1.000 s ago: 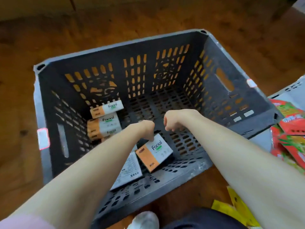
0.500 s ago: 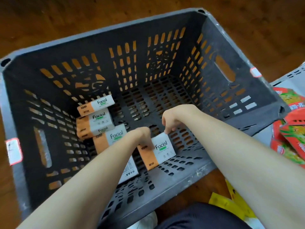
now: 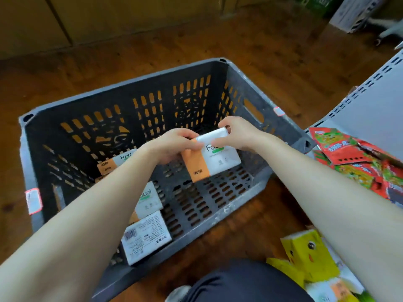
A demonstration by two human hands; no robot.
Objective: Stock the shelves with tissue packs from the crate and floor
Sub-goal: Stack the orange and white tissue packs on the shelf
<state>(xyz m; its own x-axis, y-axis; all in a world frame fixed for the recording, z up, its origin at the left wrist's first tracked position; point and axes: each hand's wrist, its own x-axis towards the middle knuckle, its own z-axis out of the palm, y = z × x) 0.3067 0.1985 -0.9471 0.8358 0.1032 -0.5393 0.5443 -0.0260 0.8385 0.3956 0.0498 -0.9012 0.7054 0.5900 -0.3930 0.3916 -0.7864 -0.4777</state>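
– Two hands on one tissue pack point(image 3: 218, 162). The left hand point(image 3: 174, 144) curls round the orange end. The right hand point(image 3: 237, 134) pinches the white end, thumb on the printed face, fingers over the top edge.
– Where's the pack?
– In the air over the grey crate point(image 3: 122, 90), clear of its slotted floor. It's tilted with the orange end lower, and the "Facial" print faces the camera.
– What's left in the crate?
– Three packs visible, all in the left half. The far pack point(image 3: 115, 163) lies by the left wall, partly behind the left forearm. The middle pack point(image 3: 148, 201) is face up. The near pack point(image 3: 146, 236) is barcode side up against the near wall, just beside the middle one. Can't tell if the arm hides more.
– Crate markings?
– A pink-edged label point(image 3: 32, 200) on the left rim and another on the right rim.
– Surroundings?
– The crate sits on a wooden floor point(image 3: 261, 51). Red snack packets point(image 3: 349, 153) lie to its right, next to a grey slotted panel point(image 3: 375, 110). Yellow packs point(image 3: 309, 253) sit near right, partly under the right forearm. A dark-clad knee point(image 3: 239, 282) and a light shoe point(image 3: 178, 293) show at the bottom edge.
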